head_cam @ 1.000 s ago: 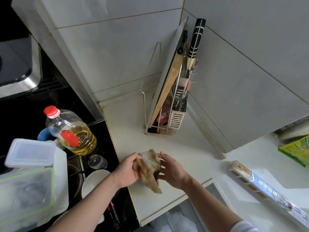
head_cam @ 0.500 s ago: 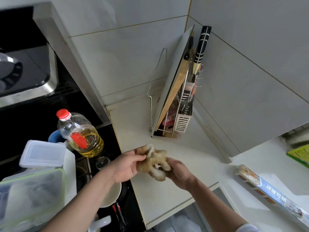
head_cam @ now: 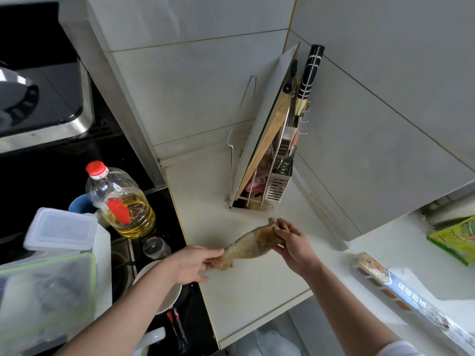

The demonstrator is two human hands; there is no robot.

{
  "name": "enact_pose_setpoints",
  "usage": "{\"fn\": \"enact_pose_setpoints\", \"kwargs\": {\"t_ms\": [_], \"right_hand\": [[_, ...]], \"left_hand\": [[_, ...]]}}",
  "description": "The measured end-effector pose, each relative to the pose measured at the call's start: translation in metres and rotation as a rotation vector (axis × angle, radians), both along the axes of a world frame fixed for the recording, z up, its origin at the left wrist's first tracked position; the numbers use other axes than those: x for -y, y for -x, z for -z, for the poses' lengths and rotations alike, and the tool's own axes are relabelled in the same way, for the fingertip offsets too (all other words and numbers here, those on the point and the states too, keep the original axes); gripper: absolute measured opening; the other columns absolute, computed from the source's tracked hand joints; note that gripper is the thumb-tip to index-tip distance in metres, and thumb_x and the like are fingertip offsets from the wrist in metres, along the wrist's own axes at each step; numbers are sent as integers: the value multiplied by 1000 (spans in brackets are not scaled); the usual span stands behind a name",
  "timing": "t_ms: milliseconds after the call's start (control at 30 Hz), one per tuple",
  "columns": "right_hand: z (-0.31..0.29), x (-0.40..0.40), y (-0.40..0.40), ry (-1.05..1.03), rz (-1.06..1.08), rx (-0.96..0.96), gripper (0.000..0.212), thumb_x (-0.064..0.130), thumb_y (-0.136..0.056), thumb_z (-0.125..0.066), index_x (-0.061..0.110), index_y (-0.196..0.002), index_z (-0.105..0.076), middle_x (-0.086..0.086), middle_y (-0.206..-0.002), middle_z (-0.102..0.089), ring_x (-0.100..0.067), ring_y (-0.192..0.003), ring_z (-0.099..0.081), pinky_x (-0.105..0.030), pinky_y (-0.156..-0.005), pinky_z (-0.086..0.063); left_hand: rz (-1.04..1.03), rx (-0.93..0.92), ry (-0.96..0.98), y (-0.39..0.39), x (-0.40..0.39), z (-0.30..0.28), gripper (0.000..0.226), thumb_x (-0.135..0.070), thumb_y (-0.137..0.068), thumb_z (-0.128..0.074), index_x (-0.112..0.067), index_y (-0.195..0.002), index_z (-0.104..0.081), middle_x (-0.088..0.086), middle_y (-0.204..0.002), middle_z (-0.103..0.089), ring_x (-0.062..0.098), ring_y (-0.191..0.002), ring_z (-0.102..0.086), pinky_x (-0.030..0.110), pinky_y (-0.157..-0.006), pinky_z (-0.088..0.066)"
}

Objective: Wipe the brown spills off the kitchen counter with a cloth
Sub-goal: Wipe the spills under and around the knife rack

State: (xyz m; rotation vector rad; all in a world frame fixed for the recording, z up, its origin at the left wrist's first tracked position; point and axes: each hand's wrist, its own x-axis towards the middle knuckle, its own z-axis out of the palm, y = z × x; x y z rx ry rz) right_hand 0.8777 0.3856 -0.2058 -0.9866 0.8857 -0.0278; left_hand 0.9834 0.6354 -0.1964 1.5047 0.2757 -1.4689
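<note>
The left hand [head_cam: 191, 264] and right hand [head_cam: 295, 244] each pinch one end of the brown-stained cloth [head_cam: 253, 244] with closed fingers, stretching it above the desk [head_cam: 246, 299].

The long cling-wrap box [head_cam: 401, 299] at the counter's right edge carries white Chinese characters on its blue panel (too blurred to read with certainty). The oil bottle [head_cam: 120, 201] has embossed marks on its red cap, illegible. The green packet [head_cam: 455, 240] shows print, unreadable
</note>
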Motion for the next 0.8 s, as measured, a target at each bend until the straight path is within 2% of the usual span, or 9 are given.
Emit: {"fn": "enact_pose_setpoints", "kwargs": {"t_ms": [100,233,300,367,433,533,633,733,800], "right_hand": [[-4,5,5,38,-66,18,35,-11,-91,-51,11,-116,-61,-14,-115,-65,-24,-101,-64,-35,-95,-51],[-13,16,14,194,-154,196,54,-26,-79,-50,4,-123,-61,-15,-111,-71,-23,-102,-68,-32,-91,-55],[-11,19,18,262,-138,195,52,-29,-77,-46,3,-111,-67,-13,-100,-74,-23,-93,-70,-35,-83,-57],[6,18,21,319,-94,79,47,-29,-75,-44,6,-90,-73,-13,-85,-74,-27,-79,-68,-40,-72,-52],[28,12,21,356,-115,-48,47,-27,-75,-43,9,-69,-72,-14,-75,-72,-29,-66,-63,-38,-60,-45],[47,3,24,367,-204,-182,44,-24,-82,-43,8,-70,-71,-5,-90,-72,-20,-67,-67,-33,-55,-50],[52,5,40,413,-192,-196,42,-33,-76,-37,-5,-79,-69,-8,-82,-69,-19,-61,-66,-25,-43,-50],[58,12,57,501,-193,-108,41,-34,-69,-45,-2,-68,-70,-22,-68,-67,-29,-53,-61,-34,-51,-51],[57,13,60,475,-190,-96,34,-30,-74,-51,-4,-70,-72,-20,-67,-70,-29,-54,-61,-36,-53,-52]], "left_hand": [[-35,47,18,3,-2,-1,31,-5,-87,-71,-8,-117,-66,8,-113,-73,17,-105,-66,47,-116,-30],[-162,595,11,7,-3,-1,77,6,-84,-71,-18,-150,-38,1,-120,-71,-2,-100,-65,15,-93,-44],[-173,721,36,11,-5,3,77,1,-86,-70,-27,-149,-36,-4,-108,-75,-5,-96,-68,13,-87,-46],[-168,777,22,19,-2,11,55,7,-84,-69,-28,-126,-60,-4,-98,-77,-6,-88,-69,10,-81,-49],[-79,906,-14,26,4,25,47,12,-79,-67,-34,-86,-75,-9,-89,-77,-4,-83,-69,17,-82,-53],[253,1158,-3,35,4,50,46,10,-67,-62,-33,-51,-66,-17,-80,-68,-7,-90,-57,25,-82,-49],[591,1241,2,51,-11,66,20,-2,-68,-61,-21,-60,-63,-18,-83,-59,-11,-93,-47,23,-78,-47],[474,1237,-16,61,-21,79,31,3,-76,-55,-27,-75,-60,-19,-92,-54,-6,-83,-52,21,-76,-45],[393,1220,-5,60,-20,81,46,5,-79,-57,-35,-99,-65,-26,-104,-52,-11,-87,-54,12,-80,-44]]}}
